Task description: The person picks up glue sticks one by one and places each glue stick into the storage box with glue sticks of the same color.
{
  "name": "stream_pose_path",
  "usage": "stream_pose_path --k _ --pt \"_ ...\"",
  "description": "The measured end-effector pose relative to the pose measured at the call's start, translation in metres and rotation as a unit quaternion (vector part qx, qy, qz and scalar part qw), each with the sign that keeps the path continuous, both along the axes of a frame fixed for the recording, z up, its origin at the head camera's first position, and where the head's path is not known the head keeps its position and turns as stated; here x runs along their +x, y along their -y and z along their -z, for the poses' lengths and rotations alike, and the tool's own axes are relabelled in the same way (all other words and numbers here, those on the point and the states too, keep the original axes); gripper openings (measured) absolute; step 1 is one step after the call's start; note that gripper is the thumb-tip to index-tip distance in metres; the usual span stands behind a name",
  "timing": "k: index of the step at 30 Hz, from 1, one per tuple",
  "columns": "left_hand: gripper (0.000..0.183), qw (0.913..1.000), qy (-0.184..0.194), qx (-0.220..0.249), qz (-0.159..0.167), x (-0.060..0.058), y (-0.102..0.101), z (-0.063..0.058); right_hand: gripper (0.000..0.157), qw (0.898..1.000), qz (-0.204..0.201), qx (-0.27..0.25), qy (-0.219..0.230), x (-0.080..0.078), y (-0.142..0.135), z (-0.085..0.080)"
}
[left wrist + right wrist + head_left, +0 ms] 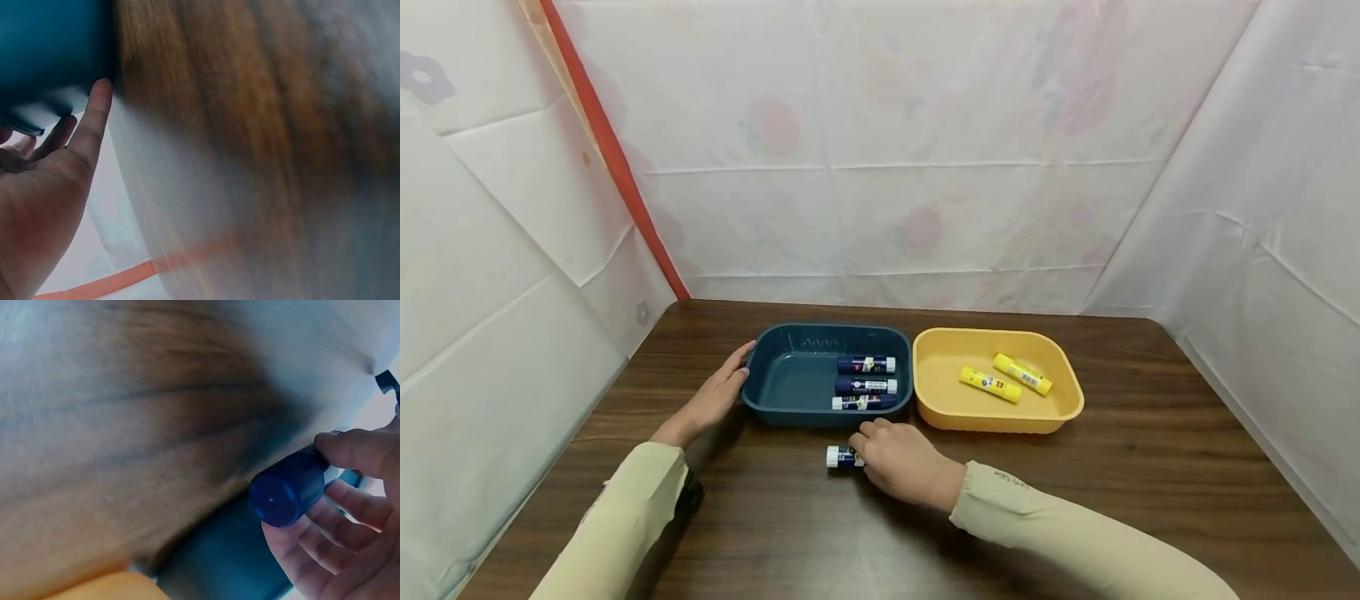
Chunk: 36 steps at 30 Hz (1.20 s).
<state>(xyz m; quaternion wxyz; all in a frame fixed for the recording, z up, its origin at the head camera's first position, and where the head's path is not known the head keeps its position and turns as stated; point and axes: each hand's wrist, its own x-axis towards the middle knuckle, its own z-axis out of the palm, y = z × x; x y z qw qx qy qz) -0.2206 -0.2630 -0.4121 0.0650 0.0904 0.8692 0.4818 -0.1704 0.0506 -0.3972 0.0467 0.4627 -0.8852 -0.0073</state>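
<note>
I see the wooden table spreading out under both hands, with pale sheeting hung behind it and at both sides, an orange-red strip running up the sheeting well beyond my left hand. Just ahead of both hands sit two trays side by side, touching or nearly so: the dark teal tray, whose left wall my left hand touches with straight, relaxed fingers, and the yellow tray, ahead and to the right of my right hand. The left wrist view shows a fingertip against the teal wall. Three blue glue sticks lie stacked in a row inside the teal tray at its right end, just beyond my right hand; two yellow glue sticks lie at an angle in the yellow tray, farther right. My right hand rests on the table just in front of the teal tray, fingers curled round a fourth blue glue stick, which lies on the table with its white end poking out to the left of the knuckles. In the right wrist view, its dark blue end shows between thumb and fingers.
</note>
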Motion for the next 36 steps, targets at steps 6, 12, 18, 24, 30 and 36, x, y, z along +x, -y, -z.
stream_pose_path --k 6,12,18,24,30,36 --pt "0.052 1.0000 0.002 0.001 -0.002 0.002 0.001 -0.002 0.025 1.000 -0.013 -0.024 0.000 0.000 -0.003 -0.026" --pt "0.052 0.9999 0.000 0.012 0.001 0.001 0.002 -0.002 0.031 0.999 0.006 -0.044 -0.007 -0.019 -0.002 -0.052" --pt "0.052 0.9999 -0.001 0.011 0.002 0.001 0.003 -0.001 0.034 0.997 0.045 -0.066 -0.023 -0.058 0.005 -0.052" --pt "0.052 0.9999 0.007 0.014 0.001 0.003 0.002 0.002 0.033 0.994 0.087 -0.066 0.014 -0.079 0.016 -0.039" --pt "0.052 0.9998 0.006 0.018 -0.002 0.007 0.000 0.000 0.029 0.993 0.109 -0.043 0.015 -0.088 0.024 -0.033" --pt "0.052 0.9998 0.002 0.020 -0.002 0.008 0.000 0.000 0.024 0.991 0.128 -0.027 0.013 -0.092 0.027 -0.028"
